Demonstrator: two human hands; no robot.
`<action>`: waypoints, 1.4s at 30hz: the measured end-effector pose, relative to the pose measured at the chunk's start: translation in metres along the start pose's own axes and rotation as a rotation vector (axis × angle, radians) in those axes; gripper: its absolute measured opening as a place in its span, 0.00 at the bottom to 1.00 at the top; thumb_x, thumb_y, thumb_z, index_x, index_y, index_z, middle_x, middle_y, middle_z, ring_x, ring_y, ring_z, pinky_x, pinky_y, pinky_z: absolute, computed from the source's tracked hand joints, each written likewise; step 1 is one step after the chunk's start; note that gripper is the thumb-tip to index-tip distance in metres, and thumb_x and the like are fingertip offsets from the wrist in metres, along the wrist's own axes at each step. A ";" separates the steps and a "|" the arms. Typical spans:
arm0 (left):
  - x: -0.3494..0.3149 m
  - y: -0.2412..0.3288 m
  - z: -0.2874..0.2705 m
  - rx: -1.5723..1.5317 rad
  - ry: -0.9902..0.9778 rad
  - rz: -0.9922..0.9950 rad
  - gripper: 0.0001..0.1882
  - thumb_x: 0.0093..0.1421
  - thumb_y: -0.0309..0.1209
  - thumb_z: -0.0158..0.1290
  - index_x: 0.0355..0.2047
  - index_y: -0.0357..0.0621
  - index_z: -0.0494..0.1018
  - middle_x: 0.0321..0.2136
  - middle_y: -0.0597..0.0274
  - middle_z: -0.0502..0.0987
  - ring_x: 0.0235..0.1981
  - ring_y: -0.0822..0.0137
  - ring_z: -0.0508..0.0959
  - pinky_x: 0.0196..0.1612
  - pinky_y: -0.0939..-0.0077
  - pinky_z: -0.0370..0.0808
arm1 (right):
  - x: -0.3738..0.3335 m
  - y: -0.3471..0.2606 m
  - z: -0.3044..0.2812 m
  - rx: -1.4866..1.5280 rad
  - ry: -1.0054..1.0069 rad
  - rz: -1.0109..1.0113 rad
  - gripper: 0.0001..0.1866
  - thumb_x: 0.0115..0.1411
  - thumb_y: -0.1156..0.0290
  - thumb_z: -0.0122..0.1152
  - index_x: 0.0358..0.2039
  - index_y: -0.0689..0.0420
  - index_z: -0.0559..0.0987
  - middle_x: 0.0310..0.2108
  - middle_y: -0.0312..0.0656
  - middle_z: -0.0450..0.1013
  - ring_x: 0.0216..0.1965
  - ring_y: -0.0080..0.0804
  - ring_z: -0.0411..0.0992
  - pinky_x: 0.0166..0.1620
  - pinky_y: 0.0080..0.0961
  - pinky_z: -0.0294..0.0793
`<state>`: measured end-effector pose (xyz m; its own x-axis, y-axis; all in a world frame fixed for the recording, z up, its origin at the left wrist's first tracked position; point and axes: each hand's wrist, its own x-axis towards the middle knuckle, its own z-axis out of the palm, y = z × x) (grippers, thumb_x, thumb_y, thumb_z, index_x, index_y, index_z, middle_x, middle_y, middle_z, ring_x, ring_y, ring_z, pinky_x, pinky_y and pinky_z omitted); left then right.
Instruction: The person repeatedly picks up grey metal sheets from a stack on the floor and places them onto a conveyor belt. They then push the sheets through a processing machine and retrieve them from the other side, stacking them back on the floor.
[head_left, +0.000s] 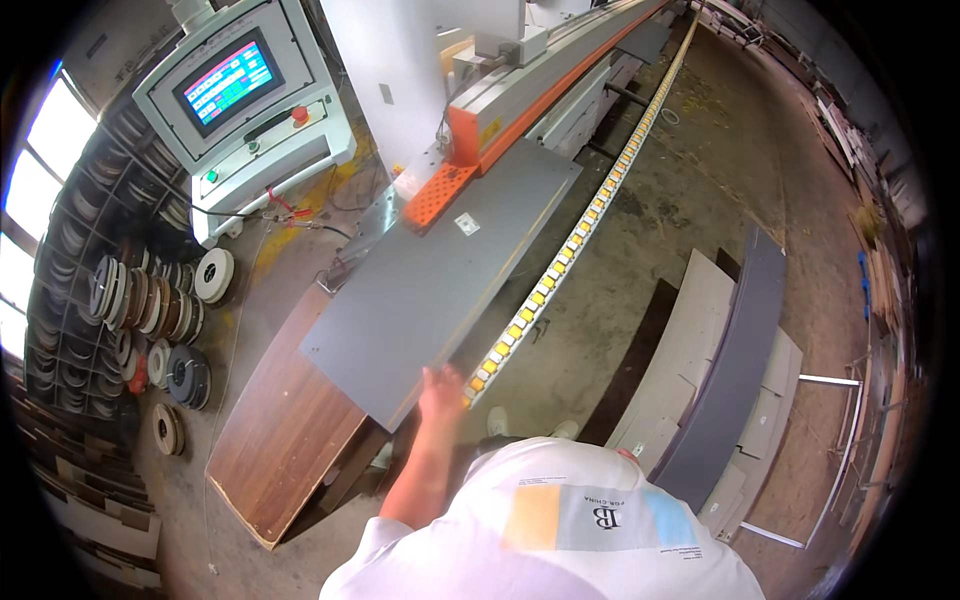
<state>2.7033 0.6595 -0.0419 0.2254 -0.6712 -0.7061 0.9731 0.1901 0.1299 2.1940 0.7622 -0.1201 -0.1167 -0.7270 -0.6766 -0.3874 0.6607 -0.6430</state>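
A flat grey panel [400, 310] lies at the infeed of an edge-banding machine, its far part beside an orange perforated guard [440, 198]. A small white label [467, 223] is stuck on its top. My left hand [440, 396] touches the panel's near right edge, with its fingers stretched out and somewhat blurred. Just right of that hand runs a long rail of yellow and white rollers [540, 298]. Of my right hand only a sliver of skin [628, 454] shows at the edge of my white shirt; its fingers are hidden.
A control console [250, 90] with a lit screen stands at the far left. Rolls of edge banding [188, 376] fill a rack and floor there. A brown wood-grain stand [285, 430] is under the panel's near end. Stacked grey boards [730, 350] lie to the right.
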 end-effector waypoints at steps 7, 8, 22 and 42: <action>0.012 0.022 -0.036 -0.033 0.003 -0.016 0.28 0.69 0.51 0.53 0.53 0.37 0.66 0.50 0.55 0.72 0.49 0.60 0.72 0.54 0.66 0.73 | -0.011 -0.031 0.013 0.099 -0.016 -0.037 0.11 0.63 0.63 0.66 0.39 0.58 0.83 0.34 0.38 0.80 0.37 0.24 0.75 0.42 0.25 0.76; 0.024 0.018 -0.036 -0.035 -0.006 -0.058 0.28 0.68 0.51 0.53 0.53 0.37 0.66 0.50 0.56 0.72 0.49 0.60 0.72 0.55 0.66 0.73 | -0.010 -0.028 0.015 0.112 -0.024 -0.033 0.11 0.63 0.63 0.66 0.39 0.58 0.83 0.34 0.38 0.80 0.37 0.24 0.76 0.42 0.25 0.76; 0.079 -0.034 0.049 0.253 -0.426 -0.299 0.14 0.73 0.43 0.47 0.44 0.46 0.71 0.37 0.65 0.76 0.38 0.70 0.76 0.45 0.75 0.75 | -0.093 0.032 0.010 0.125 0.253 0.098 0.11 0.61 0.64 0.66 0.37 0.59 0.83 0.32 0.35 0.80 0.36 0.22 0.76 0.41 0.24 0.76; -0.077 -0.272 -0.070 2.229 -1.636 -0.182 0.15 0.70 0.36 0.49 0.47 0.38 0.75 0.44 0.56 0.80 0.45 0.63 0.79 0.47 0.69 0.77 | -0.133 0.239 0.001 0.471 0.551 0.252 0.16 0.59 0.57 0.64 0.37 0.58 0.84 0.29 0.39 0.81 0.30 0.30 0.78 0.37 0.29 0.76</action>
<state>2.4183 0.7099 -0.0714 -0.8392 -0.4727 -0.2689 -0.4357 0.2884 0.8527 2.1182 1.0166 -0.1840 -0.6368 -0.4500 -0.6261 0.1281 0.7390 -0.6614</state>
